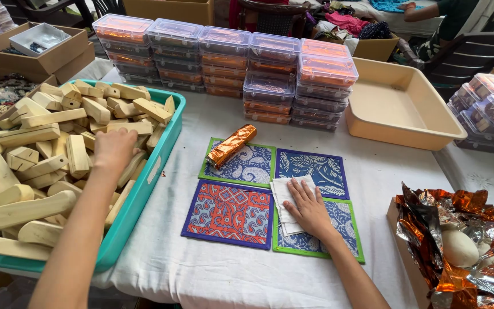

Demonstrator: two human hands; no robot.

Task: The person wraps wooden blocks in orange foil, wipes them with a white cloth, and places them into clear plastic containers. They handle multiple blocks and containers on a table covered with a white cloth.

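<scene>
The left hand [112,150] is laid over the heap of pale wooden blocks [41,166] in the teal tray [144,197]. Its fingers are curled down among the blocks, but whether a block is actually grasped cannot be told, since the palm hides what lies beneath it. No block has been lifted clear of the heap.

The right hand [310,209] is pressed flat, fingers spread and released, on a folded white paper [284,200]. Nothing is grasped by it; the paper is only held down against the counter [201,269]. Beneath that grip lies a blue patterned cloth mat with a green border [338,237], partly covered by the paper.

Just to the left of the right grip an orange and blue mat [230,213] is laid; beyond it, further from the person, a green-edged mat [247,166] and a dark blue mat [315,169] complete a square of four. On the green-edged mat a small packet wrapped in copper foil [232,146] is resting.

As far as can be judged, one wrapped packet is finished, a paper is laid out, and the heap of blocks is barely reduced. To the right of the right grip crumpled copper foil [464,229] is piled in a box. Beyond the mats, stacked clear lidded boxes [230,63] and a beige tray [401,106] are standing.
</scene>
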